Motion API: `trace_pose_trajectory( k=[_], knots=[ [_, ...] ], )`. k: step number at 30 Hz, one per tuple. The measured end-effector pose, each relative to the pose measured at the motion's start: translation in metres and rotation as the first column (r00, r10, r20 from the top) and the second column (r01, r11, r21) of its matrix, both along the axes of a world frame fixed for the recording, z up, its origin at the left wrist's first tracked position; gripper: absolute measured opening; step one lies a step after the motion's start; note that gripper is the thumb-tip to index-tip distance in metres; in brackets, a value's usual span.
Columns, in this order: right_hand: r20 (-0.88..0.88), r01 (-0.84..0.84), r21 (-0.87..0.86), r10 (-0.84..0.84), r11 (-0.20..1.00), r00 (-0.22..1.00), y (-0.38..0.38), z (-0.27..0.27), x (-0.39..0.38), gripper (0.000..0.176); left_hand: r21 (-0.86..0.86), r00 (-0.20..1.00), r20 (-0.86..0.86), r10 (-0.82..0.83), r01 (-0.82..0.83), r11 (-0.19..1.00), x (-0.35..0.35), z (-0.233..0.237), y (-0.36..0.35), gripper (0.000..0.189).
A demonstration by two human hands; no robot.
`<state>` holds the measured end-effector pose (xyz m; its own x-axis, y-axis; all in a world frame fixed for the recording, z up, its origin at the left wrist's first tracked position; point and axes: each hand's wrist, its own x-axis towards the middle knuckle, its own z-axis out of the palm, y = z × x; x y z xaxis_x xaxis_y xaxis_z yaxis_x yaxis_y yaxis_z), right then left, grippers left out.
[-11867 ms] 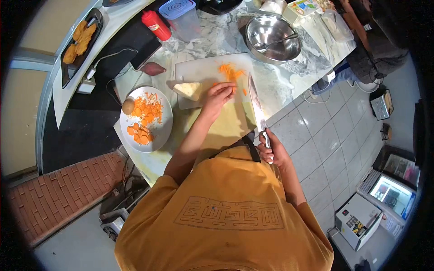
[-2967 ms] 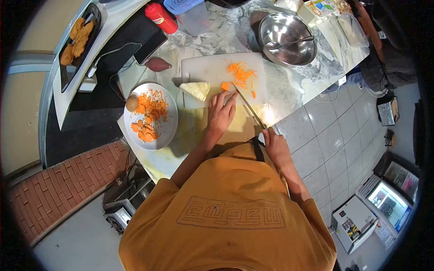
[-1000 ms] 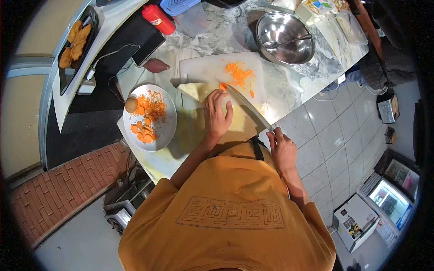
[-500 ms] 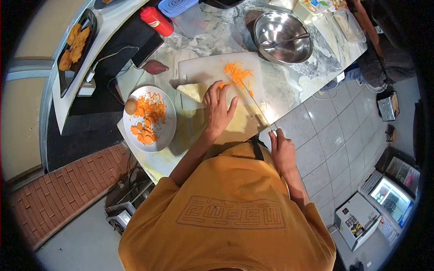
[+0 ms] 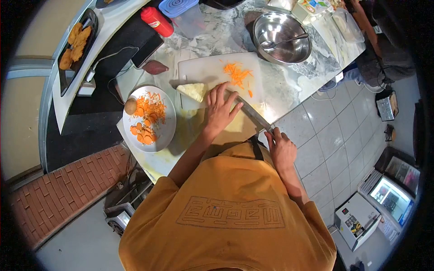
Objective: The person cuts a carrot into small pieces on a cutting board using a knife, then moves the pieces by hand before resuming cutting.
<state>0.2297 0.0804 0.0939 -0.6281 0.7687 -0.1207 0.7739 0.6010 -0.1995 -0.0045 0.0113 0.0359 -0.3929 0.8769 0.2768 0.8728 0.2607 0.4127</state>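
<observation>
My right hand (image 5: 282,147) is closed around the handle of a kitchen knife (image 5: 257,115), its blade slanting up and left over the near edge of the white cutting board (image 5: 194,67). My left hand (image 5: 219,109) rests over the board with fingers stretched and apart, fingertips beside the blade's far end; whatever lies beneath them is hidden. Thin carrot strips (image 5: 236,74) are heaped just beyond those fingertips. A pale, rough-cut wedge (image 5: 192,91), perhaps cabbage, sits on the board left of my left hand.
A white plate (image 5: 169,128) with carrot slices, shreds and a round brown item stands at left. Behind it lie a dark red root vegetable (image 5: 155,67) and a phone (image 5: 148,49). A red squeeze bottle (image 5: 157,21), plastic tub (image 5: 187,22) and steel bowl (image 5: 300,52) with a spoon stand farther back.
The knife has drawn back from the carrot strips toward my left fingertips, and its blade now shows its flat side. The orange piece seen by my left fingertips no longer shows.
</observation>
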Motion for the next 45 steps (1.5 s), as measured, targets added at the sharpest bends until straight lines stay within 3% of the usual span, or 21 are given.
trace_pose_trajectory(
  k=[6,8,9,11,14,21,26,30,32,37,45],
  knots=[
    [-0.103,0.042,-0.068,-0.049,0.997,0.993,0.0,-0.003,0.001,0.033,0.081,0.992,0.061,0.107,-0.112,0.99,-0.001,0.004,0.003,0.051],
    [-0.132,0.072,-0.252,-0.108,0.965,0.985,0.001,-0.01,0.004,0.033,0.095,0.984,0.109,0.142,-0.153,0.984,0.0,-0.003,-0.003,0.051],
    [-0.131,0.072,-0.254,-0.108,0.965,0.985,0.002,-0.015,0.006,0.033,0.069,0.986,0.109,0.128,-0.136,0.988,0.001,-0.005,-0.006,0.05],
    [-0.23,-0.01,-0.386,-0.086,0.922,0.969,0.003,-0.023,0.01,0.034,0.043,0.987,0.11,0.115,-0.12,0.992,0.005,-0.009,-0.01,0.049],
    [-0.088,0.016,-0.271,-0.042,0.963,0.995,-0.002,-0.009,0.003,0.033,0.021,0.994,0.08,0.07,-0.072,0.997,0.011,-0.003,-0.008,0.043],
    [-0.099,0.024,-0.028,-0.027,0.999,0.995,-0.001,0.001,-0.003,0.033,0.054,1.0,0.017,-0.007,0.006,0.999,-0.005,0.001,0.004,0.041],
    [-0.049,0.091,-0.072,-0.095,0.993,0.994,0.001,0.004,-0.003,0.03,0.075,0.997,-0.07,-0.011,0.016,0.997,-0.007,0.01,0.014,0.045],
    [-0.118,0.094,-0.095,-0.105,0.991,0.987,0.002,-0.005,0.002,0.034,0.155,0.991,0.088,0.097,-0.11,0.982,0.0,0.005,0.013,0.047],
    [-0.254,0.063,-0.425,-0.186,0.903,0.949,0.007,-0.018,0.008,0.035,0.182,0.982,0.151,0.115,-0.142,0.973,0.003,-0.004,0.005,0.049],
    [-0.236,0.025,-0.429,-0.139,0.903,0.962,0.002,-0.018,0.008,0.037,0.046,0.993,0.096,0.066,-0.071,0.996,0.016,-0.018,-0.018,0.04],
    [-0.152,0.028,-0.411,-0.099,0.911,0.983,0.001,-0.023,0.005,0.038,-0.025,0.998,0.019,0.056,-0.056,0.998,0.02,-0.018,-0.022,0.043]
  ],
)
